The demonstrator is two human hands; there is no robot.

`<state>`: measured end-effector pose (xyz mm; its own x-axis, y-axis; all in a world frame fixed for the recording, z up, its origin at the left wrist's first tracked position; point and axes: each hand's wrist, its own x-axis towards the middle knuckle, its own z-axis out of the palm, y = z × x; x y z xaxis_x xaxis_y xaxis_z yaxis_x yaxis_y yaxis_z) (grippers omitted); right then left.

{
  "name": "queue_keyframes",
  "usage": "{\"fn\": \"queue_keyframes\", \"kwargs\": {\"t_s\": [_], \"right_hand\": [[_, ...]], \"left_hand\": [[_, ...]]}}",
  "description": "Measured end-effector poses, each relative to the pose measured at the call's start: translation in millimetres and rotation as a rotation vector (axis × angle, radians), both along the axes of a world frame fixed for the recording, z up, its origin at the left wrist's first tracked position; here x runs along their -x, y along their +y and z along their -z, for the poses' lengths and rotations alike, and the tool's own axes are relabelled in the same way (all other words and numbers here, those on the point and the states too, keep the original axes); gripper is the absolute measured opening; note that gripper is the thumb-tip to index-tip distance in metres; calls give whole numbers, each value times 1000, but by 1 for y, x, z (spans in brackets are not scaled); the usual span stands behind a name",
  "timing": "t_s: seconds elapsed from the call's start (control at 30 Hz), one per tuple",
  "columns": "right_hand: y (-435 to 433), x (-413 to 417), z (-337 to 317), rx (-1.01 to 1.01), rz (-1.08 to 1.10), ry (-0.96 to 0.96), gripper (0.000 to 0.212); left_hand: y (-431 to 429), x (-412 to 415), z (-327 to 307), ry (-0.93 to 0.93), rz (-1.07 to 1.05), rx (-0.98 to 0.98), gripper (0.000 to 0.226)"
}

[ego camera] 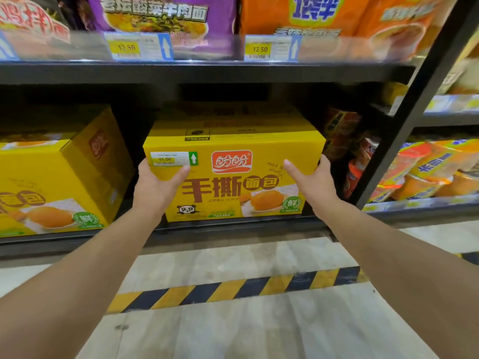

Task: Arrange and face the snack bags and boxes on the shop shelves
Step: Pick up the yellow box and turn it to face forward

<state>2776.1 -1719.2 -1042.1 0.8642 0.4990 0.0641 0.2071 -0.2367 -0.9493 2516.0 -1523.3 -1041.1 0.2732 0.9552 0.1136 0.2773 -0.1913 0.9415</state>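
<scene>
– Bare arms first: the left forearm (pixel 90 268) and the right forearm (pixel 394 255) reach up from the bottom corners, over the floor (pixel 233 338), toward the shelving.

– And the biggest thing ahead?

– That's the bottom shelf (pixel 233 228), with the upper shelf (pixel 207 72) above it. The yellow bread box (pixel 233 141) stands on the bottom shelf with its front panel facing out and its base at the front lip. A second yellow box (pixel 51 177) stands to its left, with a dark gap between them.

– What about bags?

– Red-and-orange packs (pixel 339 141) crowd just to the right of the bread box. On the upper shelf a purple bag (pixel 166 19) and an orange bag (pixel 311 19) sit side by side, both blurred. Striped tape (pixel 233 288) crosses the floor under the arms.

– And the hands?

– The left hand (pixel 155 185) grasps the bread box's upper left corner. Its thumb lies across the front with the tip at the price label (pixel 169 159), and its fingers are hidden round the side. The right hand (pixel 311 182) grasps the upper right corner, with the thumb on the front and the fingers round the side.
</scene>
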Motion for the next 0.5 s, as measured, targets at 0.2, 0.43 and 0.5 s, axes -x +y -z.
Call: {"fn": "queue_keyframes", "kwargs": {"t_s": [0.2, 0.43, 0.5], "right_hand": [[7, -3, 0, -99, -10, 40, 85], [-19, 23, -4, -138, 22, 40, 34], [-29, 33, -6, -155, 39, 67, 40]], "left_hand": [[5, -5, 0, -203, 26, 95, 65], [-25, 14, 0, -308, 13, 132, 38], [-37, 23, 0, -325, -20, 147, 33]]}}
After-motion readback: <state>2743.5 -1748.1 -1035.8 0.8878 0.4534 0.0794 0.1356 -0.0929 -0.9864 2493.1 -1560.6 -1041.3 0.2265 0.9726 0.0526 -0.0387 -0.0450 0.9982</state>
